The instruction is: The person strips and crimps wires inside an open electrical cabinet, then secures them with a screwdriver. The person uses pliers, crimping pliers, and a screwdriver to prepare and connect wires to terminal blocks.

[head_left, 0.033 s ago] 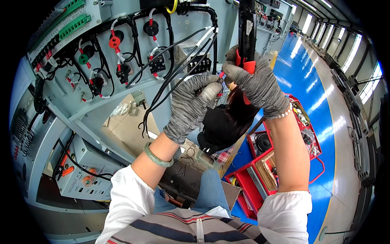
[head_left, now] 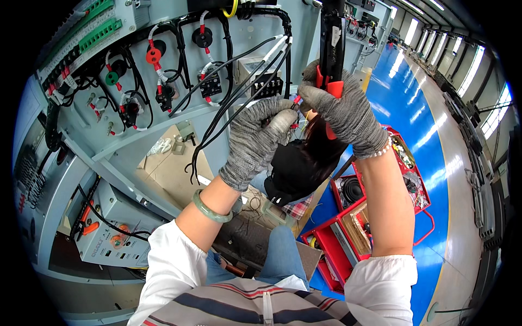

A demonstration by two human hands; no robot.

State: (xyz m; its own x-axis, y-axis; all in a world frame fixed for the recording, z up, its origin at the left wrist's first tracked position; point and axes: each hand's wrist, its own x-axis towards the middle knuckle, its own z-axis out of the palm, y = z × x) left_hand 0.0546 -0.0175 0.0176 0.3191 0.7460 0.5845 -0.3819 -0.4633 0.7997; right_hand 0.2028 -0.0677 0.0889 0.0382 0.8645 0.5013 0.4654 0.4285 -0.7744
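My left hand (head_left: 255, 136), in a grey knit glove, is closed in a pinch on the end of a black wire (head_left: 294, 107). A small red terminal (head_left: 297, 99) shows at that end, between the fingertips of both hands. My right hand (head_left: 345, 111), gloved alike, is closed round a black plier-like tool (head_left: 331, 46) with red handle parts, pointing upward; its fingertips meet the red terminal. How much of the terminal each hand grips is hidden. Beside my left hand, several loose black wires (head_left: 217, 122) hang down from white sleeves.
An open grey cabinet panel (head_left: 185, 122) with wired switches and red, green and black round parts stands at left. A person in black (head_left: 296, 165) is low beyond my hands. At right, a red tool chest (head_left: 331, 244) has open drawers. Orange-handled pliers (head_left: 89, 228) lie lower left.
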